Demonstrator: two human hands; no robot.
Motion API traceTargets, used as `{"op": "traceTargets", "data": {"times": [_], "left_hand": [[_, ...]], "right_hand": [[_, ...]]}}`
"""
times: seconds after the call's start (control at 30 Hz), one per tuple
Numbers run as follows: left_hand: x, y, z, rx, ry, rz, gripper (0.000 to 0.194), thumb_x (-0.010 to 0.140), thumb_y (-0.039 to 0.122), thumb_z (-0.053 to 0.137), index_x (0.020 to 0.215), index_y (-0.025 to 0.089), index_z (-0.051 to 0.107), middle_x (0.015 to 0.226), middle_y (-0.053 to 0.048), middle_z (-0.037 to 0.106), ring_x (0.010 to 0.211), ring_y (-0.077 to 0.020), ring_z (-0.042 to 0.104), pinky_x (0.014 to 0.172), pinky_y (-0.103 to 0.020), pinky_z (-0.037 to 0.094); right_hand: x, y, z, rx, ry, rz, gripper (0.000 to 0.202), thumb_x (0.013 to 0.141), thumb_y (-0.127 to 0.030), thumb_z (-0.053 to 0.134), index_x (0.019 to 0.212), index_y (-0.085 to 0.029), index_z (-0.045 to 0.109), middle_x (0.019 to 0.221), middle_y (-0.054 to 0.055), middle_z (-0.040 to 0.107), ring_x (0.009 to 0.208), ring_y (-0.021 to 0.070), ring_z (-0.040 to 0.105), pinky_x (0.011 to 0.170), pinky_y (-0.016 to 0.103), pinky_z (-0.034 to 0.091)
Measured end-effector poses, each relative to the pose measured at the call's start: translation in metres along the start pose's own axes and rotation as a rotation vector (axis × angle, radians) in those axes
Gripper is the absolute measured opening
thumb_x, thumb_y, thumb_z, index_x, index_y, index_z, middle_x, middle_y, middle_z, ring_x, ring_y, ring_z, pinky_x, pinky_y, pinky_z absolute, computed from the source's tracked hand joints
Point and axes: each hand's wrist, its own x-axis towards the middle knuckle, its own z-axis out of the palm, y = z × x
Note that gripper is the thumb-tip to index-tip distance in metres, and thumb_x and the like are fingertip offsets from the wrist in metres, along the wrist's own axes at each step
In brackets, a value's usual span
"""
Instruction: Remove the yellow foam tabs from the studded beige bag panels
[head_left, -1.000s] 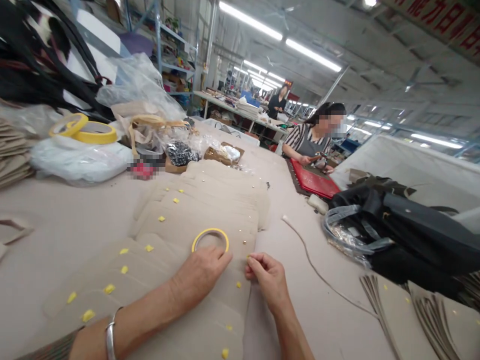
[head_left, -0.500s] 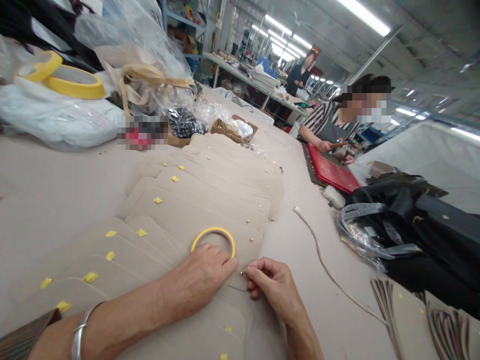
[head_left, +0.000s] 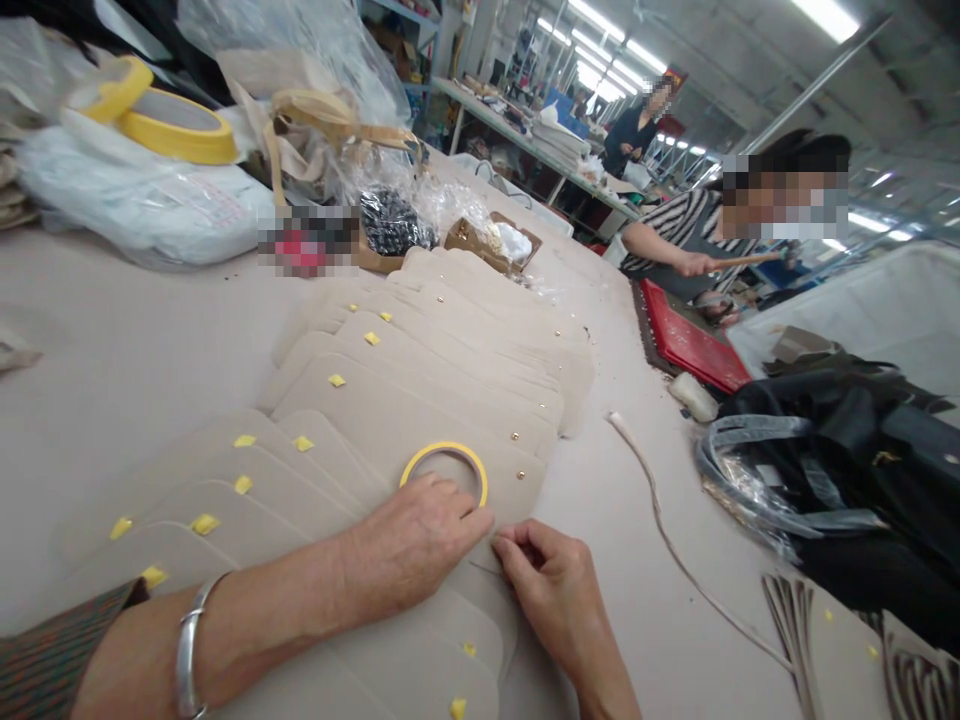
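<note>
My left hand (head_left: 427,540) has its fingers closed around the near side of a roll of yellow tape (head_left: 481,478), held just over beige panels (head_left: 420,380). Close beside it, my right hand (head_left: 555,580) pinches thumb and forefinger together at the right edge of a panel. Whatever lies between those fingertips is hidden. Overlapping in a long fanned row, the panels carry small yellow tape pieces (head_left: 337,380) toward their left ends. Small metal studs (head_left: 521,475) show near their right ends.
A cord (head_left: 656,510) lies right of the panels, near black bags (head_left: 885,450). Left are more yellow tape rolls (head_left: 180,130) on a plastic-wrapped bundle (head_left: 142,200). Small boxes (head_left: 461,235) stand at the back. Across the table, a co-worker (head_left: 690,230) holds a hammer above a red board (head_left: 690,335).
The view has shifted, moving the scene rightward. My right fingertips now cover the spot where a stud and a yellowish bit showed. The co-worker's hammer has come up off the red board.
</note>
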Motion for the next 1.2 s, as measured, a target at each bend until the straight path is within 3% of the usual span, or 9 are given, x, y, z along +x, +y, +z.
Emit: {"op": "traceTargets", "data": {"times": [0.1, 0.27, 0.43, 0.57, 0.7, 0.9, 1.03, 1.13, 1.2], "left_hand": [[0.001, 0.000, -0.001, 0.003, -0.005, -0.006, 0.014, 0.083, 0.007, 0.048, 0.085, 0.020, 0.049, 0.078, -0.002, 0.055, 0.070, -0.0206, 0.047, 0.065, -0.033, 0.032], [0.002, 0.001, -0.003, -0.001, 0.006, -0.012, 0.013, 0.086, 0.008, 0.045, 0.085, 0.019, 0.050, 0.077, -0.002, 0.056, 0.070, -0.0206, 0.050, 0.066, -0.034, 0.036], [0.003, 0.001, -0.006, 0.005, -0.036, -0.027, 0.013, 0.085, 0.007, 0.047, 0.084, 0.019, 0.050, 0.079, -0.003, 0.059, 0.071, -0.0204, 0.052, 0.065, -0.033, 0.037], [0.003, 0.002, -0.008, 0.013, -0.042, -0.024, 0.012, 0.086, 0.008, 0.047, 0.086, 0.019, 0.051, 0.080, -0.003, 0.060, 0.073, -0.0211, 0.053, 0.065, -0.033, 0.038], [0.002, 0.001, -0.011, -0.013, -0.003, -0.016, 0.010, 0.088, 0.010, 0.047, 0.086, 0.019, 0.051, 0.079, -0.003, 0.059, 0.072, -0.0200, 0.052, 0.065, -0.031, 0.038], [0.002, -0.005, -0.017, -0.063, 0.047, 0.028, 0.015, 0.090, 0.008, 0.043, 0.086, 0.018, 0.052, 0.077, -0.001, 0.058, 0.069, -0.0171, 0.053, 0.060, -0.027, 0.040], [0.002, -0.010, -0.022, -0.147, 0.146, 0.034, 0.025, 0.094, 0.011, 0.039, 0.112, 0.020, 0.054, 0.081, -0.001, 0.062, 0.073, -0.0155, 0.059, 0.065, -0.024, 0.046], [0.000, -0.011, -0.026, -0.205, 0.240, 0.082, 0.043, 0.096, 0.015, 0.040, 0.138, 0.023, 0.036, 0.095, -0.003, 0.068, 0.085, -0.0150, 0.064, 0.075, -0.024, 0.051], [-0.001, -0.010, -0.026, -0.217, 0.271, 0.094, 0.049, 0.098, 0.020, 0.040, 0.144, 0.022, 0.025, 0.102, -0.005, 0.069, 0.088, -0.0155, 0.065, 0.076, -0.025, 0.052]], "right_hand": [[0.000, -0.003, 0.003, -0.053, 0.004, -0.038, 0.019, 0.084, -0.025, 0.055, 0.072, -0.020, 0.070, 0.066, 0.001, 0.068, 0.060, 0.0140, 0.060, 0.057, 0.022, 0.041], [-0.002, 0.005, 0.003, -0.067, 0.091, 0.001, 0.026, 0.082, -0.029, 0.061, 0.106, -0.021, 0.063, 0.053, -0.005, 0.059, 0.050, 0.0154, 0.055, 0.053, 0.024, 0.039], [-0.012, 0.016, -0.007, 0.101, -0.005, 0.074, 0.018, 0.084, -0.036, 0.060, 0.075, -0.021, 0.066, 0.063, 0.000, 0.065, 0.058, 0.0158, 0.059, 0.055, 0.023, 0.042], [-0.018, 0.015, 0.001, 0.048, 0.074, -0.060, 0.019, 0.087, -0.033, 0.057, 0.084, -0.022, 0.072, 0.082, 0.004, 0.072, 0.075, 0.0188, 0.065, 0.069, 0.025, 0.046], [-0.016, 0.010, 0.016, -0.081, 0.176, -0.100, 0.021, 0.089, -0.031, 0.054, 0.082, -0.021, 0.071, 0.079, 0.004, 0.071, 0.072, 0.0181, 0.064, 0.067, 0.026, 0.044], [-0.009, 0.003, 0.020, -0.185, 0.210, -0.152, 0.018, 0.088, -0.024, 0.053, 0.079, -0.021, 0.068, 0.074, 0.003, 0.067, 0.068, 0.0157, 0.062, 0.064, 0.024, 0.042], [-0.008, -0.003, 0.014, -0.236, 0.139, -0.202, 0.017, 0.086, -0.018, 0.053, 0.077, -0.020, 0.068, 0.073, 0.002, 0.067, 0.066, 0.0151, 0.061, 0.064, 0.024, 0.041], [-0.010, -0.005, 0.006, -0.104, 0.047, -0.203, 0.017, 0.085, -0.019, 0.056, 0.076, -0.021, 0.070, 0.073, 0.001, 0.069, 0.068, 0.0148, 0.063, 0.065, 0.023, 0.043], [-0.012, -0.007, 0.002, 0.027, 0.105, -0.229, 0.015, 0.087, -0.021, 0.056, 0.083, -0.021, 0.071, 0.077, 0.002, 0.070, 0.069, 0.0145, 0.063, 0.065, 0.023, 0.045]]}}
